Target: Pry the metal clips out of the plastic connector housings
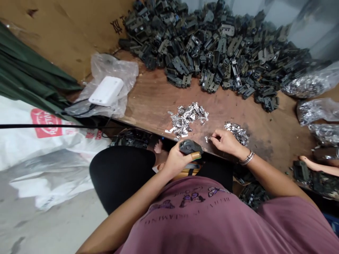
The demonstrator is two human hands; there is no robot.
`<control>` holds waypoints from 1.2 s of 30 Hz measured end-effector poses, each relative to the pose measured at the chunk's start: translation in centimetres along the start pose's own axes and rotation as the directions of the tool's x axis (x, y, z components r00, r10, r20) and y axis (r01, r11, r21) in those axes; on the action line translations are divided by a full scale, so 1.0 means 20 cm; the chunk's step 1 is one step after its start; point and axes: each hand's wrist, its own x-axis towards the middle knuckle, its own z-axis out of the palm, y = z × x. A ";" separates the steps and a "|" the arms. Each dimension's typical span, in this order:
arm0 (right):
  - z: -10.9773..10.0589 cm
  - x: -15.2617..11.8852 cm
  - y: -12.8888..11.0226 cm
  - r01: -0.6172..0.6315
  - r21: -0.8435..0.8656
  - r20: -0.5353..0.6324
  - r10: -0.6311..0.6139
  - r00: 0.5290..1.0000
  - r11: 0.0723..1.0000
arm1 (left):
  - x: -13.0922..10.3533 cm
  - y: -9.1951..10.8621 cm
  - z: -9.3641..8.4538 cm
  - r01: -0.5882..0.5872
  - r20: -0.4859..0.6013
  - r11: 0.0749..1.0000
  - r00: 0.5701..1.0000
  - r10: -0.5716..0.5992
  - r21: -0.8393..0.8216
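My left hand (178, 159) is wrapped round a dark grey plastic part (189, 146) at the table's front edge; its thumb wears a tan covering. My right hand (225, 141) is at the table edge to the right, thumb and fingertips pinched together; what they hold, if anything, is too small to name. A small loose metal piece (206, 139) lies just left of these fingertips. Beyond my left hand is a pile of shiny metal pieces (189, 116). A smaller metal pile (238, 133) lies right behind my right hand.
A large heap of dark plastic parts (212, 46) covers the table's back. A white device (106, 91) rests on clear plastic at the left. Bags of metal pieces (307, 84) stand at the right, near another person's arm (319, 167). More dark parts lie below the table.
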 end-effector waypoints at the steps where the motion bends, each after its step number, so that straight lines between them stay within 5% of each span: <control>1: 0.00 -0.02 -0.02 0.027 0.092 -0.044 -0.023 0.999 0.995 | 0.00 0.00 0.01 -0.021 -0.003 1.000 1.000 0.021 0.003; 4: 0.00 -0.07 -0.10 0.119 0.255 -0.101 -0.096 0.990 0.960 | 0.00 0.02 0.03 -0.075 -0.008 0.993 0.997 0.076 0.092; 8: -0.01 -0.11 -0.17 0.230 0.226 -0.122 -0.207 0.971 0.946 | -0.01 0.00 0.04 -0.158 0.038 0.965 0.987 0.154 0.208; 13: -0.03 -0.12 -0.17 0.270 0.339 0.020 -0.294 0.956 0.901 | -0.03 -0.05 0.01 -0.226 0.127 0.944 0.972 0.200 0.243; 16: -0.02 -0.14 -0.16 0.341 0.342 -0.078 -0.335 0.939 0.875 | -0.05 -0.05 -0.01 -0.192 0.112 0.958 0.979 0.172 0.214; 20: 0.03 -0.18 -0.19 0.522 0.158 -0.299 -0.463 0.834 0.838 | -0.06 -0.01 -0.02 -0.123 0.085 0.974 0.990 0.108 0.191; 24: 0.07 -0.18 -0.21 0.592 0.050 -0.278 -0.558 0.782 0.805 | -0.07 0.01 -0.01 -0.128 0.098 0.969 0.989 0.109 0.209; 36: 0.12 -0.16 -0.17 0.602 0.046 -0.197 -0.583 0.788 0.797 | -0.04 -0.01 -0.05 -0.009 0.155 0.988 0.988 -0.016 0.155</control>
